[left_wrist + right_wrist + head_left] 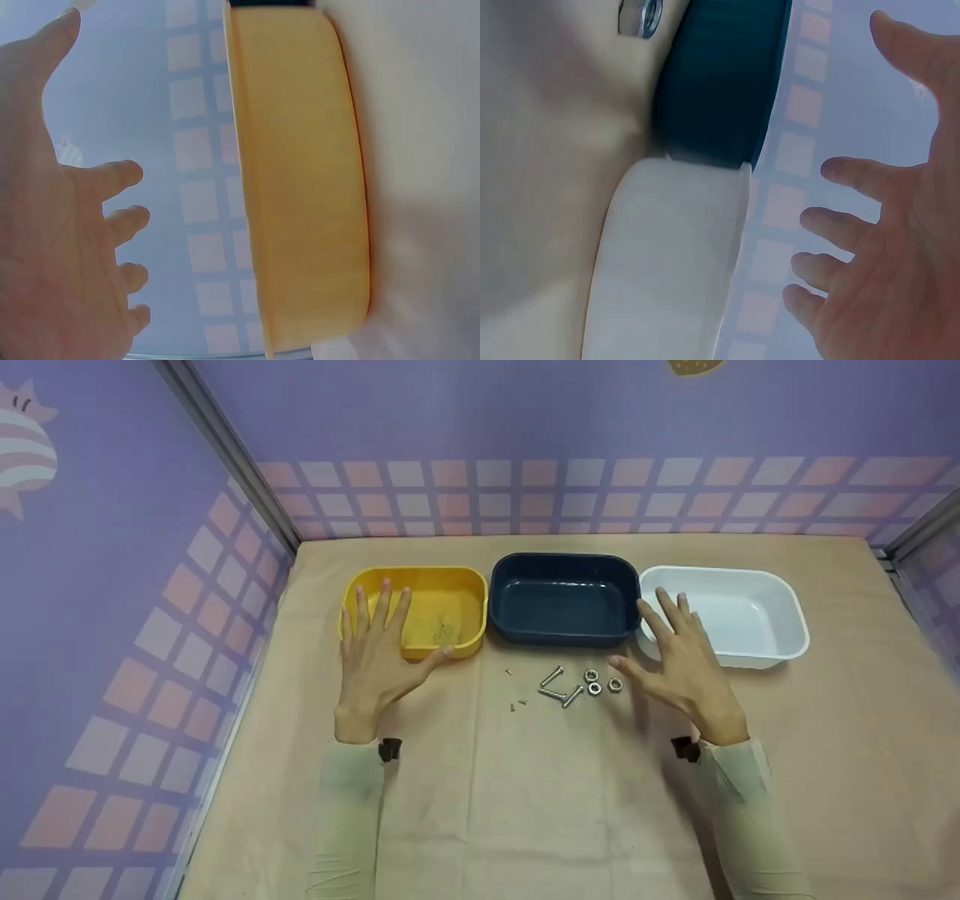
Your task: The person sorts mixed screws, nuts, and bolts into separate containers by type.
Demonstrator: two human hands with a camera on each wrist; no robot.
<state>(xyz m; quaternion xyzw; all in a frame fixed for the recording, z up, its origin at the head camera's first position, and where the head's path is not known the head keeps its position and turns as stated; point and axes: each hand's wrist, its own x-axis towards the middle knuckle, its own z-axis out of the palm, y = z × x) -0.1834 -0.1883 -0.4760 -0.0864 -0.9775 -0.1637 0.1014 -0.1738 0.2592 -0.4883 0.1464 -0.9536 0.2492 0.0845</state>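
My left hand (379,660) hovers with spread fingers over the front of a yellow bin (472,585), holding nothing. Small pieces, too fine to make out, lie inside that bin. Over the near left corner of a white bin (780,607) is my right hand (682,671), its fingers also spread and bare of any object. Between the hands, several metal bolts (553,676) and hex nuts (615,685) lie on the cloth. To their left are a few tiny screws (509,671). Both wrist views show palms held apart from the yellow bin (300,180) and white bin (667,255).
A dark blue bin (566,611) stands between the yellow and white ones in a row. Beige cloth (540,810) covers the table. Purple checked panels (555,420) rise behind and at the left, joined by a metal corner post (232,457).
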